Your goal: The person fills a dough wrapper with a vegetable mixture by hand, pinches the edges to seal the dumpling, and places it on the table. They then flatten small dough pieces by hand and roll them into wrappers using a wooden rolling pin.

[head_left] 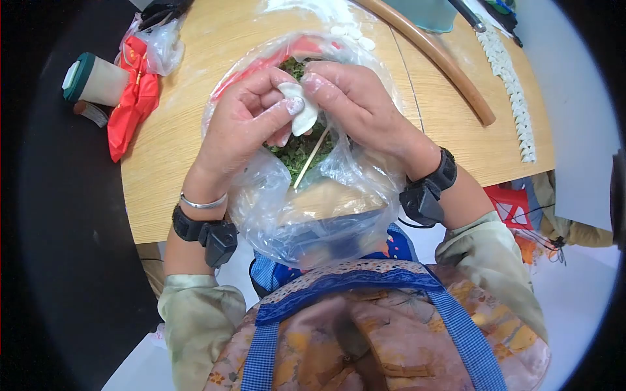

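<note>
A folded white dumpling is between my two hands, above a clear plastic bag. My left hand grips it from the side, thumb pressed across its front. With bent fingers and thumb, my right hand pinches at the dumpling's upper right edge. Flour whitens the thumbs. Chopped green filling lies in the bag below, partly hidden by my hands. A thin wooden stick, like a chopstick, leans in the filling.
On the wooden table, a lidded cup stands at left beside a red bag. Round white wrappers and flour lie at the back. A long curved wooden rod and a row of folded white pieces are at right.
</note>
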Tool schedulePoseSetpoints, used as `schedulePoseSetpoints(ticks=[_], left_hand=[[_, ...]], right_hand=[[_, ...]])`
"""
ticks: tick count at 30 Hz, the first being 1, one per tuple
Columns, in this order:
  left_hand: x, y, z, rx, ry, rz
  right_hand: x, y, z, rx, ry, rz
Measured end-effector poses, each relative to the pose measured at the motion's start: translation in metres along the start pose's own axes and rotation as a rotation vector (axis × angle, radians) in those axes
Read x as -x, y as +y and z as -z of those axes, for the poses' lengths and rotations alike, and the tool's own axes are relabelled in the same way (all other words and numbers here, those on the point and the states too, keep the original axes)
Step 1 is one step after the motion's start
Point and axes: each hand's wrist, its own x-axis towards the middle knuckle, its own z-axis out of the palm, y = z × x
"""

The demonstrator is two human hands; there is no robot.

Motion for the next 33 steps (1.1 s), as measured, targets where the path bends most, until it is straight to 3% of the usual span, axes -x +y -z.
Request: schedulePoseSetpoints(ticks=[6, 11, 14, 22, 25, 29, 33], left_hand=[[-0.0002, 0.0005, -0.0028, 0.001, 0.067, -0.054], [-0.0011, -0.0006, 0.004, -0.023, -0.033, -0.021], [-0.0015, -0.0009, 0.0011, -0.01, 0.01, -0.091], [-0.0016, -0.0012, -0.0013, -0.029, 0.041, -0.09], [-0.0026, -0.0035, 0.001, -0.031, 0.044, -0.098], [-0.0034, -0.0026, 0.0018, 0.04, 0.035, -0.115], [-0.0035, -0.0018, 0.001, 0.037, 0.023, -0.114]], right_hand=[[0.0004, -0.0012, -0.001, -0.033, -0.001, -0.009], [0.0001, 0.0009, -0.0027, 0.073, 0.021, 0.04], [-0.0002, -0.004, -0.0023, -0.126, 0.003, -0.066], [-0.0007, 0.001, -0.003, 0.094, 0.032, 0.04], [-0.0006, -0.0057, -0.001, -0.038, -0.006, -0.059], [-0.001, -0.0058, -0.0012, -0.052, 0.008, -0.041], [-0.0005, 0.0018, -0.005, 0.122, 0.065, 0.078]])
